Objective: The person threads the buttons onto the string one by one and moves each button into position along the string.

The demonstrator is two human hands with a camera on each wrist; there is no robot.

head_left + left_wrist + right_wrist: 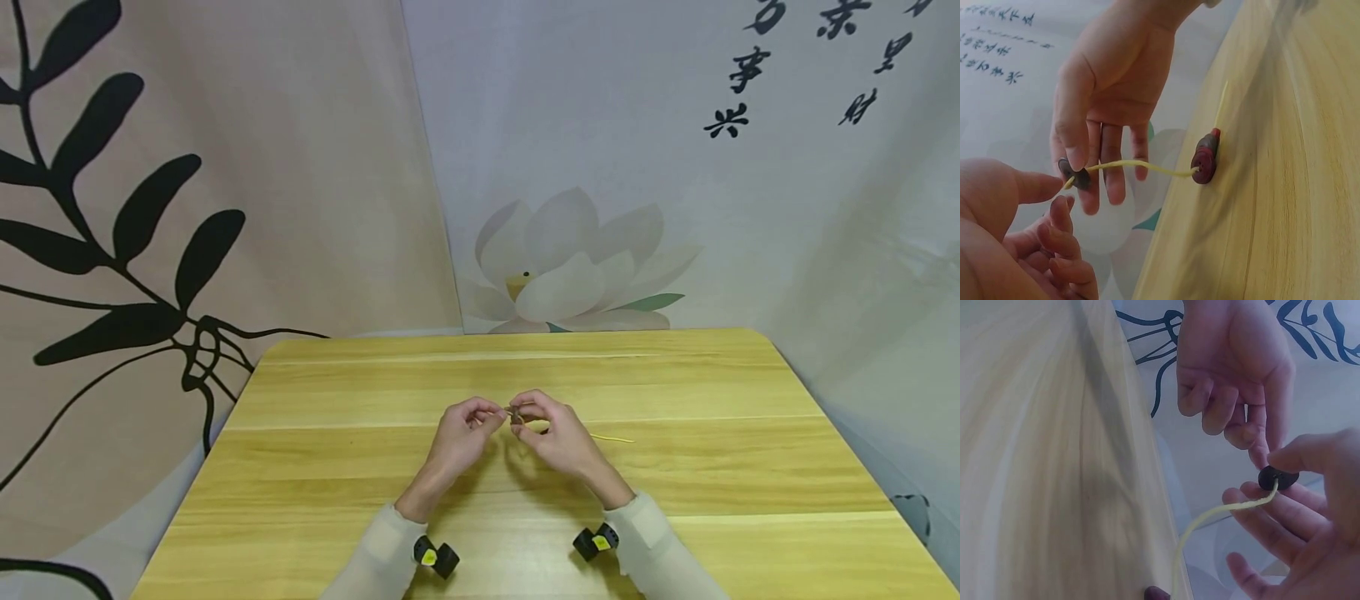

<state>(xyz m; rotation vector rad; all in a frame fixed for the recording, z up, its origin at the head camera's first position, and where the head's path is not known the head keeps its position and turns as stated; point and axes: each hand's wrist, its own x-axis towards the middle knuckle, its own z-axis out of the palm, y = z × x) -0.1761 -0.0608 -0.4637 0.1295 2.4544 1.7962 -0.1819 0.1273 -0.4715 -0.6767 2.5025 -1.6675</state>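
My right hand (pixel 564 440) pinches a dark round button (pixel 1074 174) by its edge, between thumb and fingers. A yellow string (pixel 1141 164) passes through this button. Right beside it, the thumb and index fingertip of my left hand (pixel 461 435) pinch the short string end that comes out; the fingertips partly hide it in the right wrist view. From the button the string runs slackly to a few threaded buttons, a dark red button (pixel 1204 167) foremost, lying against one another on the table. Both hands are held just above the tabletop.
The wooden table (pixel 360 492) stretches around both hands, its far edge near the backdrop cloth (pixel 337 167). The string's tail (pixel 613 438) lies to the right of my right hand. A small black camera (pixel 437 557) sits at the left wrist, another camera (pixel 596 542) at the right.
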